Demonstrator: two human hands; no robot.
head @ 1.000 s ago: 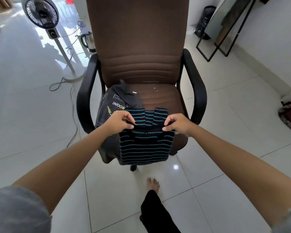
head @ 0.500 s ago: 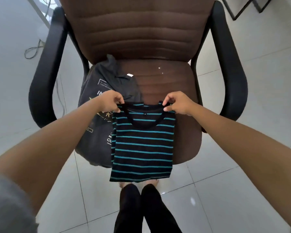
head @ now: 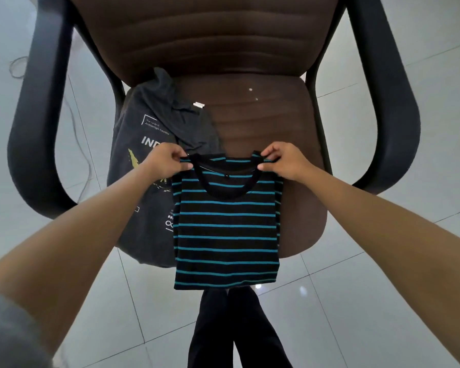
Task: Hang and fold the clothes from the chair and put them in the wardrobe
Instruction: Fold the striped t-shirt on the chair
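A: Head view first. What do the hands have?

B: The left hand [head: 165, 160] and the right hand [head: 282, 162] each pinch a shoulder of the striped shirt [head: 226, 227], thumb under and fingers curled over the fabric, one on either side of the neckline. The shirt is black with teal stripes, folded into a narrow panel, sleeves tucked out of sight.

A: And where does it sit?

B: Over the front half of the brown chair [head: 263, 123] seat, roughly at the middle of the frame, collar toward twelve o'clock. Its hem hangs past the seat's front edge toward six o'clock, above the person's dark trouser legs [head: 237, 328]. I cannot tell whether the collar end rests on the cushion or is held just off it.

A: Anything else on the seat?

B: A grey printed shirt [head: 144, 144], at about ten o'clock from the striped one. It lies crumpled against the left armrest side, white lettering and a yellow graphic showing, its lower edge drooping off the seat. The striped shirt's left edge overlaps it, and the left wrist crosses above its print.

A: Surroundings?

B: Black armrests [head: 29, 144] curve at nine and three o'clock. Pale floor tiles [head: 356, 301] lie all around, and a thin cable [head: 76, 128] trails at ten o'clock beyond the left armrest.
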